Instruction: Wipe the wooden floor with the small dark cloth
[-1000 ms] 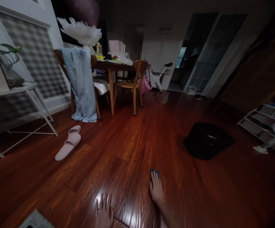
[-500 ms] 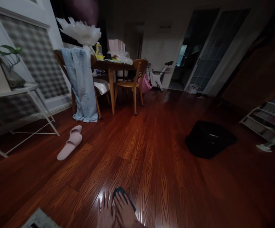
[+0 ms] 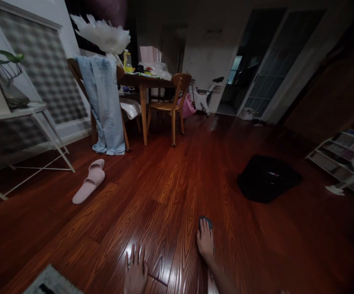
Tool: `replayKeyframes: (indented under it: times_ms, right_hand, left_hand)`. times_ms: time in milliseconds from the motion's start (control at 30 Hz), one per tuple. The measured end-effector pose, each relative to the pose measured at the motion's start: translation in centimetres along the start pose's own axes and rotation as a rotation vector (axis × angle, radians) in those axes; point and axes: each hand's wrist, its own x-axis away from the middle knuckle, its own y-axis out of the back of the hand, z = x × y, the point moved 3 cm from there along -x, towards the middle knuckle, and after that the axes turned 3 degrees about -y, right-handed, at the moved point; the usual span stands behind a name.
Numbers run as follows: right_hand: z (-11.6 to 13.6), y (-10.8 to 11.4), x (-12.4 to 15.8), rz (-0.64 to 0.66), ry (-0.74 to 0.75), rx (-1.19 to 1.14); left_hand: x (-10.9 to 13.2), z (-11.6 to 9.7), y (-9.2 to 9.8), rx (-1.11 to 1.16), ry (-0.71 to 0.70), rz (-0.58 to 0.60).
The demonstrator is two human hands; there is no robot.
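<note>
My left hand point(image 3: 136, 267) lies flat on the wooden floor point(image 3: 170, 175), fingers spread, with nothing in it. Farther forward and to the right, my right hand point(image 3: 205, 241) rests palm down on a dark folded cloth point(image 3: 210, 225). Its fingers are stretched out over the cloth and press it against the boards. Most of the cloth is hidden under the palm; only its front and side edges show.
A pink slipper point(image 3: 89, 181) lies at left, near a white side table point(image 3: 43, 109). Jeans point(image 3: 103, 106) hang over a chair beside the dining table point(image 3: 143, 83). A black object point(image 3: 267, 179) stands on the floor at right. A grey mat point(image 3: 52, 281) lies at lower left.
My right hand has slid the cloth forward and to the right, away from my left hand. My left hand stays in about the same place.
</note>
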Motion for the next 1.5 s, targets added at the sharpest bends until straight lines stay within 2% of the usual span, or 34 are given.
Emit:
replayKeyframes:
  times_ms: [100, 167, 233, 333, 400, 467, 533, 600, 667, 733, 800, 900, 1000, 1100, 1167, 1367, 1433, 1500]
  right_hand:
    - [2.2, -0.7, 1.9, -0.007, -0.076, -0.015]
    - [5.3, -1.4, 4.0, 0.049, -0.009, -0.05]
    - [9.1, -2.0, 6.8, 0.163, 0.162, -0.099]
    - [14.4, -2.7, 11.5, 0.308, 0.527, -0.196]
    - [16.6, -2.8, 13.8, 0.342, 0.732, -0.258]
    - [17.2, -2.5, 14.5, 0.366, 0.853, -0.3]
    - [16.4, -2.0, 13.2, 0.404, 0.897, -0.314]
    - [14.1, -1.3, 10.2, 0.424, 0.837, -0.287]
    - [10.7, -0.5, 6.2, 0.368, 0.643, -0.227]
    - [6.3, 0.2, 2.4, 0.249, 0.394, -0.157]
    - [1.9, 0.5, -0.1, 0.116, 0.171, -0.098]
    - [-3.1, 0.2, -1.3, -0.039, -0.042, -0.042]
    - [-4.2, -0.8, -0.6, -0.126, -0.154, -0.03]
    - [-1.5, -1.6, 0.8, -0.13, -0.209, -0.042]
    - [1.6, -2.1, 1.9, -0.078, -0.155, -0.062]
    - [11.3, -3.1, 7.0, 0.15, 0.233, -0.165]
    - [13.5, -3.3, 8.7, 0.199, 0.398, -0.209]
    - [14.6, -3.2, 9.5, 0.23, 0.564, -0.251]
  left_hand:
    - [0.0, 0.0, 0.2, -0.019, -0.007, -0.012]
    - [0.0, 0.0, 0.3, -0.039, -0.025, -0.025]
    - [0.1, 0.1, 0.3, -0.058, -0.029, -0.04]
    - [0.1, 0.1, -0.2, -0.08, -0.025, -0.053]
    - [0.1, 0.2, -0.7, -0.091, -0.034, -0.049]
    - [0.0, 0.4, -1.3, -0.108, -0.032, -0.045]
    - [0.0, 0.5, -1.7, -0.125, -0.024, -0.05]
    - [-0.1, 0.6, -1.8, -0.128, -0.023, -0.057]
    - [-0.1, 0.6, -1.6, -0.112, -0.028, -0.058]
    - [0.0, 0.6, -1.4, -0.086, -0.027, -0.057]
    - [0.1, 0.6, -1.2, -0.066, -0.023, -0.061]
    - [0.1, 0.6, -1.2, -0.064, -0.016, -0.058]
    - [0.0, 0.6, -1.3, -0.075, -0.007, -0.036]
    - [-0.1, 0.5, -0.9, -0.083, -0.01, -0.028]
    - [-0.1, 0.4, -0.5, -0.08, -0.015, -0.031]
    - [-0.1, 0.4, -0.1, -0.089, -0.028, -0.034]
    - [-0.2, 0.4, -0.3, -0.103, -0.027, -0.032]
    - [-0.2, 0.5, -0.6, -0.114, -0.026, -0.032]
